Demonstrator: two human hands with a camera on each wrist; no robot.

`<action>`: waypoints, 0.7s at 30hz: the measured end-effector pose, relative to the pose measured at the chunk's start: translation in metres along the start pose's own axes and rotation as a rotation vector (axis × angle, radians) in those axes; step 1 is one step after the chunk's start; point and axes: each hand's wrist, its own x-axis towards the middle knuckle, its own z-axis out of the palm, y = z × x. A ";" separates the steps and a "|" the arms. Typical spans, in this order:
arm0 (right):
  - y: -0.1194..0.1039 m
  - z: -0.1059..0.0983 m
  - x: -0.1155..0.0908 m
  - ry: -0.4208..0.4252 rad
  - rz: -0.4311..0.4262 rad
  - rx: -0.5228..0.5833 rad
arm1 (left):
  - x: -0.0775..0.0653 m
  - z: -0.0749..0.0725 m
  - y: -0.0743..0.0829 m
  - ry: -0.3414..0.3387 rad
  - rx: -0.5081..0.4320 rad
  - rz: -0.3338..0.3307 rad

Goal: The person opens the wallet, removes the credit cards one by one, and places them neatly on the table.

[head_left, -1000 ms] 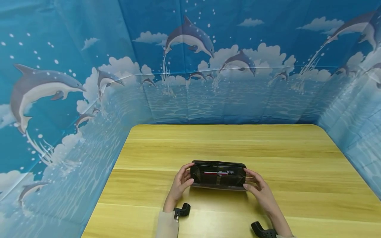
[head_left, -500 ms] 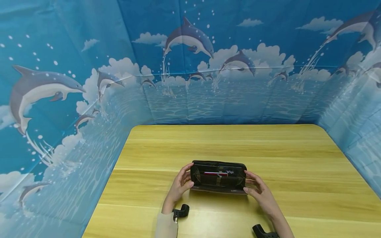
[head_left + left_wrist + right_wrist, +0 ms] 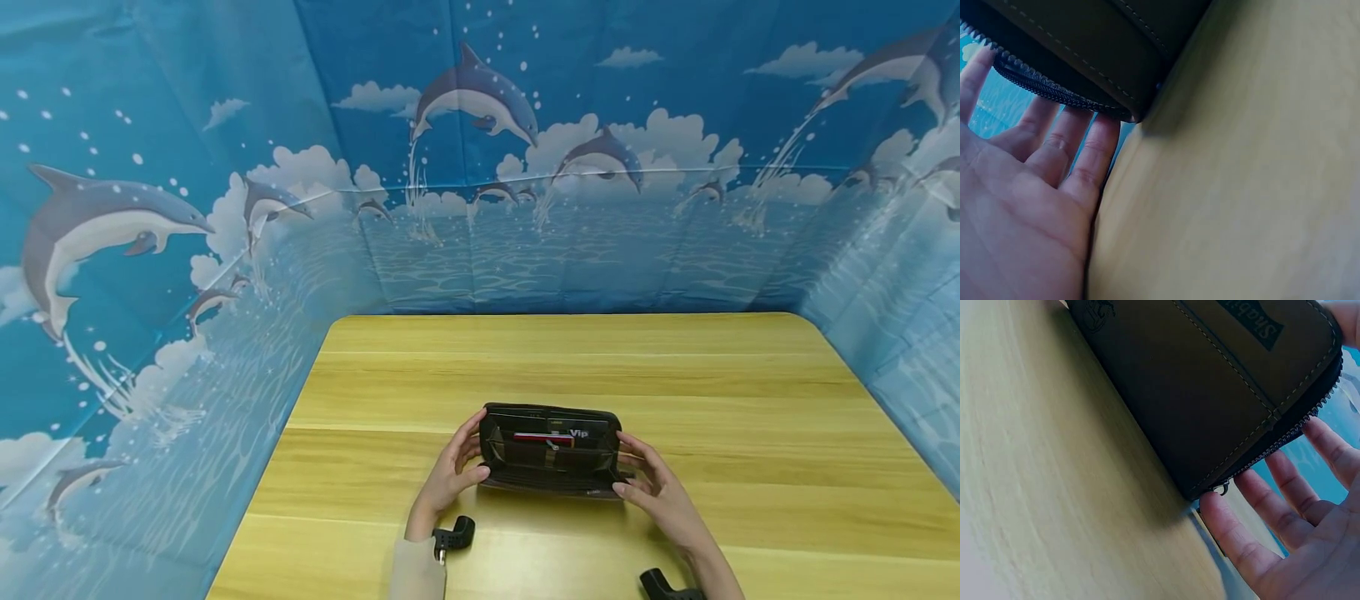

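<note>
Wallet (image 3: pixel 525 455) wider open between 2 hands (image 3: pixel 447 476) (image 3: pixel 658 490)

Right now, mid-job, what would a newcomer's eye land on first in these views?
Probably the bright blue backdrop with leaping dolphins, which rises behind the yellow wooden table and along its sides. Next, the dark zip wallet, open toward the head camera, the left hand and right hand gripping its ends. Inside it, white "Vip" lettering and a red-and-white strip stand out.
</note>
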 end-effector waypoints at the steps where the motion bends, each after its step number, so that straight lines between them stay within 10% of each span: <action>1: 0.000 0.000 0.000 -0.003 0.004 -0.001 | 0.000 0.000 0.000 -0.003 0.001 -0.001; 21: 0.002 -0.001 -0.002 -0.021 0.003 -0.011 | 0.000 -0.001 0.014 -0.049 -0.005 -0.030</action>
